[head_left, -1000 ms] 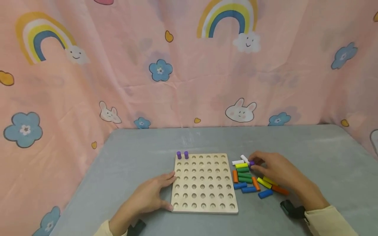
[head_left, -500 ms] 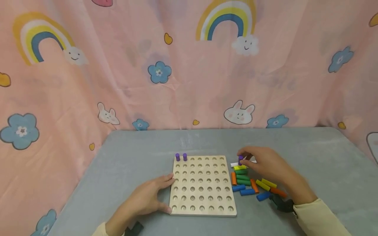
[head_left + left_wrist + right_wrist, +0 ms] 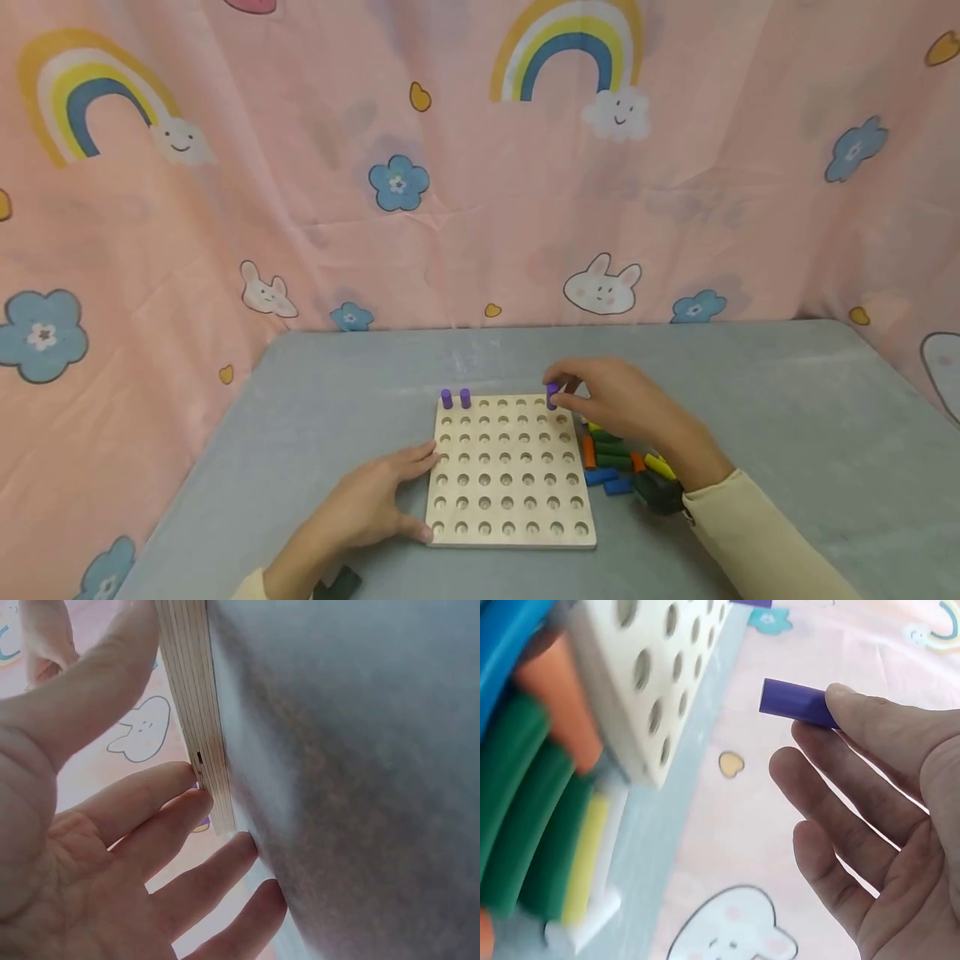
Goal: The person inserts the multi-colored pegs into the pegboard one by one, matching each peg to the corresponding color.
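A square wooden pegboard (image 3: 495, 447) with rows of round holes lies on the grey table. Two purple pegs (image 3: 456, 399) stand upright in its far left corner holes. My left hand (image 3: 367, 500) rests against the board's left edge; in the left wrist view its extended fingertips touch the layered wooden side (image 3: 196, 697). Above the far right corner of the board, my right hand (image 3: 618, 400) pinches another purple peg (image 3: 795, 703) between thumb and index finger. The other fingers of that hand hold nothing. Whether this peg touches a hole is unclear.
Right of the board lies a loose pile of pegs: green (image 3: 613, 461), blue (image 3: 602, 477), orange (image 3: 588, 452) and yellow (image 3: 661, 467), partly hidden under my right forearm. White pegs (image 3: 585, 922) show in the right wrist view. A pink printed curtain (image 3: 465, 250) hangs behind the table.
My right hand has carried the purple peg leftward from the pile to above the board's far right corner. My left hand has stayed at the board's edge.
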`<act>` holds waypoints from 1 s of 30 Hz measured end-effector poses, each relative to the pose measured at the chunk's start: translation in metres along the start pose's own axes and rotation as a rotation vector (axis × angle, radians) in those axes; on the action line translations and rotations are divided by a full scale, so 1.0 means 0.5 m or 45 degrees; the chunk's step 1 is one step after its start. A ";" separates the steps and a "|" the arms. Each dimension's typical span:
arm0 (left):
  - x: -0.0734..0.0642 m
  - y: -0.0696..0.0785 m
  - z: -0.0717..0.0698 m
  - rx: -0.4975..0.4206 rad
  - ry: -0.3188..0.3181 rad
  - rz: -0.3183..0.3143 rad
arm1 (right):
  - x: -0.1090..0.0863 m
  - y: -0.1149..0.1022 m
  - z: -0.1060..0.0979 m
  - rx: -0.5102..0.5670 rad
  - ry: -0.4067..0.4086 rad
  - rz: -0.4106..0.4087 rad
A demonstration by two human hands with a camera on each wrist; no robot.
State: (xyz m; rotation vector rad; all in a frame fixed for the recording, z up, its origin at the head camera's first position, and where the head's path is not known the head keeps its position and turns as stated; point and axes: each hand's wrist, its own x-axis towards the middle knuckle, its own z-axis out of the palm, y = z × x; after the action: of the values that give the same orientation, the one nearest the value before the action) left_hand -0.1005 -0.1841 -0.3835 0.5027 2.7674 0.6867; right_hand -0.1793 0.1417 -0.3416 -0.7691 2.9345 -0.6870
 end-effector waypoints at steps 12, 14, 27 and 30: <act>0.003 -0.001 -0.001 0.028 0.029 0.008 | 0.065 -0.047 0.038 0.053 -0.027 -0.067; 0.004 -0.003 0.000 0.028 0.021 0.012 | 0.074 -0.052 0.044 0.080 -0.031 -0.067; 0.001 0.001 -0.002 0.028 -0.007 -0.010 | 0.128 -0.074 0.087 0.166 -0.056 -0.003; 0.000 0.002 -0.002 0.026 -0.016 -0.017 | 0.135 -0.080 0.094 0.152 -0.058 -0.016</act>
State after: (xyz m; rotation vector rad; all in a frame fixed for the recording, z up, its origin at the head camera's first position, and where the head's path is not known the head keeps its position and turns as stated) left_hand -0.1004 -0.1839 -0.3820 0.4906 2.7660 0.6505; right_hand -0.2138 0.0593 -0.3617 -0.7818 2.8202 -0.8252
